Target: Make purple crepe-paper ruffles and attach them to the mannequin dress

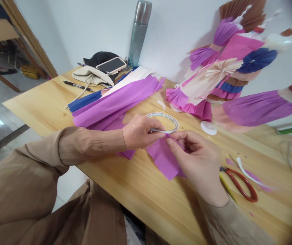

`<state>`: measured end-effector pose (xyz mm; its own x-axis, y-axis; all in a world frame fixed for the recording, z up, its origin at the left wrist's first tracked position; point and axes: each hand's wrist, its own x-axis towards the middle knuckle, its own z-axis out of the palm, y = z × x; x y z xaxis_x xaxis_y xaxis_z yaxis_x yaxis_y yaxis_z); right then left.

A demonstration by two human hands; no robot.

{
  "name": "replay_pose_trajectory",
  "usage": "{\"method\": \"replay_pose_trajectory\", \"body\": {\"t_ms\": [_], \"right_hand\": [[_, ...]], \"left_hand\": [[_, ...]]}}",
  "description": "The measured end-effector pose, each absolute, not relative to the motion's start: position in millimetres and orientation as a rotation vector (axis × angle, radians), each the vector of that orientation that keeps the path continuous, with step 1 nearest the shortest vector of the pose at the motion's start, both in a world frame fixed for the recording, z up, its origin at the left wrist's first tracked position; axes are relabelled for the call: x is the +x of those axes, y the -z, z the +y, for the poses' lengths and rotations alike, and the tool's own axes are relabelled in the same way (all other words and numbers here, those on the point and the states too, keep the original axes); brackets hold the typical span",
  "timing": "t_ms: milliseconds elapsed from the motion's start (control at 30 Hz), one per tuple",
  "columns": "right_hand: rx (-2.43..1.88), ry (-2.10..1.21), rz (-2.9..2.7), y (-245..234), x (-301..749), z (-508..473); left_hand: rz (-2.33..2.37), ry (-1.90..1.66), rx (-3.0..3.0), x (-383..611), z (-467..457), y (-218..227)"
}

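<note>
My left hand (pixel 142 131) is closed on a roll of white tape (pixel 174 120), its thumb and fingers at the near rim. Just to the right, my right hand (pixel 198 153) pinches the top edge of a piece of purple crepe paper (pixel 165 161), which hangs down over the table. The fingertips of both hands nearly meet where the tape and the paper come together, so the exact contact there is hidden. Behind the left hand lies a stack of long purple sheets (pixel 120 97). Scissors (pixel 241 183) with red and yellow handles rest to the right of the right hand.
Paper dress figures (pixel 204 81) in purple, pink, white and blue stand at the back right. Against the wall is a thermos (pixel 138 34). A phone (pixel 111 65) on a cloth bag (pixel 92 75), a pen (pixel 78 85) and paper scraps (pixel 257 178) lie on the wooden table (pixel 125 183).
</note>
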<state>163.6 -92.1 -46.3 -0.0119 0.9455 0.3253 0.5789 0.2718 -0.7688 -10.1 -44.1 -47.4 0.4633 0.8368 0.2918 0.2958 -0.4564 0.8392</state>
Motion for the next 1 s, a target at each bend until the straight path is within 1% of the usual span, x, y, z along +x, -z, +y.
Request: {"method": "replay_pose_trajectory", "body": {"t_ms": [200, 367, 833, 1000], "right_hand": [[-1.301, -0.533, -1.794, 45.9, 163.6, -93.3], [-1.340, -0.570, -1.737, 49.3, 168.8, -92.6], [-1.392, -0.519, -1.719, 52.6, 168.3, -91.5], [-1.402, -0.446, -1.753, 52.4, 165.8, -93.3]], "left_hand": [[0.916, -0.945, 2.035, -10.5, -42.7, 49.9], [0.934, -0.936, 1.974, -9.6, -46.2, 49.5], [0.935, -0.943, 1.947, -10.0, -44.0, 51.9], [0.960, -0.973, 1.933, -8.6, -46.8, 49.8]]}}
